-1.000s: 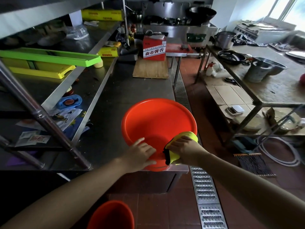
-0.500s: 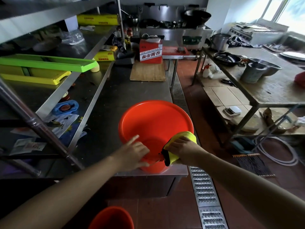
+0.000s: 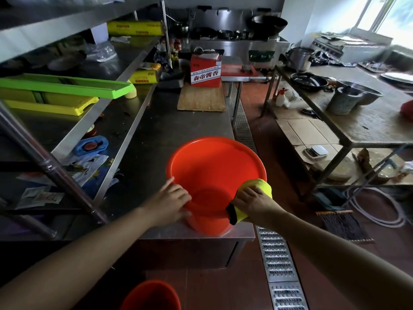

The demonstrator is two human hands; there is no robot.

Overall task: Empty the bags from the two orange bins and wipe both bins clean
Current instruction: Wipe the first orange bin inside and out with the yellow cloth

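Wiping is in hand: the right hand (image 3: pixel 254 201) grips a yellow cloth (image 3: pixel 260 185) on the near rim of the orange bin (image 3: pixel 214 173), which stands on the worktop (image 3: pixel 178 135). The left hand (image 3: pixel 171 201) holds the rim, its fingers (image 3: pixel 178 191) curled on it. Next, the cloth likely needs to sweep the inner wall; the second bin (image 3: pixel 152 296) waits on the floor.

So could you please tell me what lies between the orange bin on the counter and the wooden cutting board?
In the head view, only bare steel counter lies between orange bin and wooden cutting board.

Bare counter (image 3: pixel 178 130) behind orange bin (image 3: pixel 214 162); shelf post (image 3: pixel 51 166) left.
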